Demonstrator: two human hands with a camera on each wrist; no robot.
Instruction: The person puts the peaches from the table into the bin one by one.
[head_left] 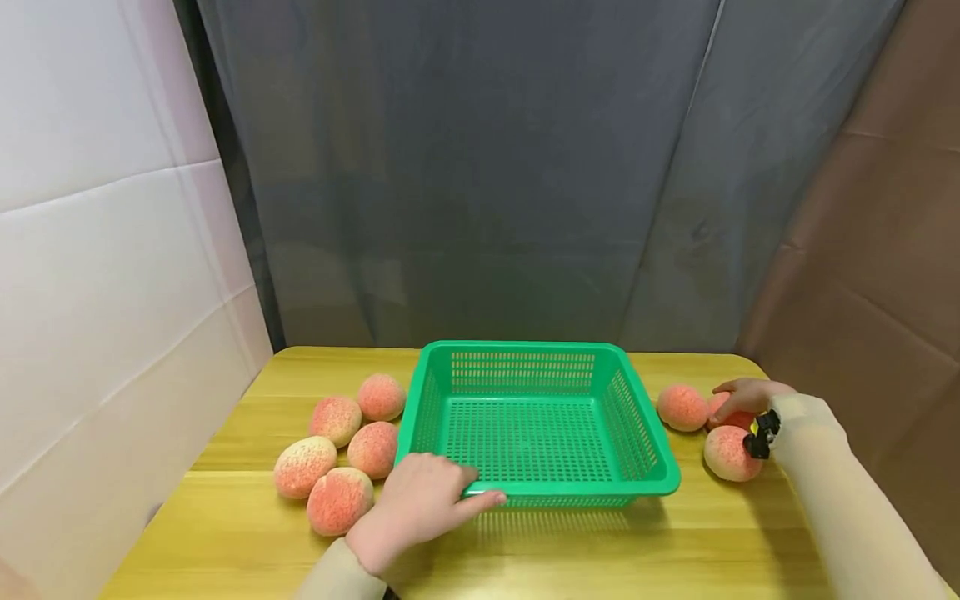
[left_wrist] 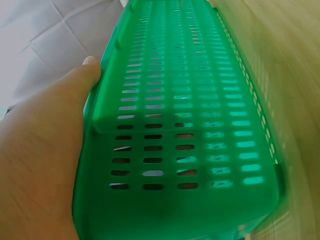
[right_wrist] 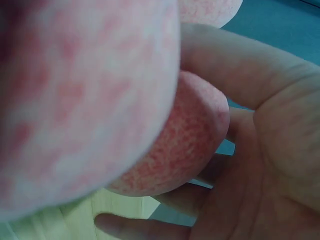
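A green plastic basket (head_left: 570, 487) with slotted walls stands on the table, and nothing lies inside it. My left hand (head_left: 423, 500) grips its near rim at the left corner, thumb on the outer side; the left wrist view shows the basket's slotted wall (left_wrist: 165, 210) beside that hand. Over at the right, my right hand (head_left: 750, 394) has its thumb and fingers round a pink-red peach (right_wrist: 185, 140). Another peach (head_left: 726, 454) sits just in front of that hand, large and blurred in the right wrist view. A third peach (head_left: 682, 407) is to its left.
Several pink and yellow peaches (head_left: 337, 501) cluster left of the basket, some close to its wall. The wooden table (head_left: 570, 558) ends at a dark grey curtain (head_left: 465, 183) behind. A white sheet (head_left: 112, 250) hangs at left, a brown one (head_left: 885, 250) at right.
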